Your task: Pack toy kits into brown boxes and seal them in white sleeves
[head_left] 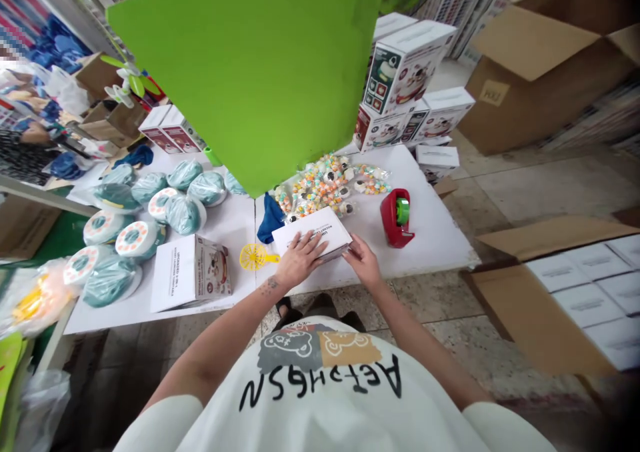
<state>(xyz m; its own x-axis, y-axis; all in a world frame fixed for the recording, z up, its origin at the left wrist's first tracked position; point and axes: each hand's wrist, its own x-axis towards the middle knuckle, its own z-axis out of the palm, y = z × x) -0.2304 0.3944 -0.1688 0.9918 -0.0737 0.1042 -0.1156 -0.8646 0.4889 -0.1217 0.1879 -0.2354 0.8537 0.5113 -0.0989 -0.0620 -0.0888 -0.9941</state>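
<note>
A white printed carton [320,235] lies on the table in front of me. My left hand [300,255] rests flat across its top with the fingers spread. At the carton's right end, my right hand [363,259] is closed on the corner, fingers by the upper edge and thumb lower down. Just left of the carton lies a yellow slotted plastic piece [254,257]. Bagged orange, green and white balls with small astronaut figures [323,182] lie behind it, beside a dark blue cloth [271,219]. To the right stands a red tape dispenser [396,222] with green tape.
Another carton [180,275] and several teal-and-white round toys [140,239] occupy the table's left side. A green panel [250,72] rises behind. Stacked printed boxes [405,72] stand back right. Open cardboard boxes [545,59] are on the floor, one holding white cartons [583,305].
</note>
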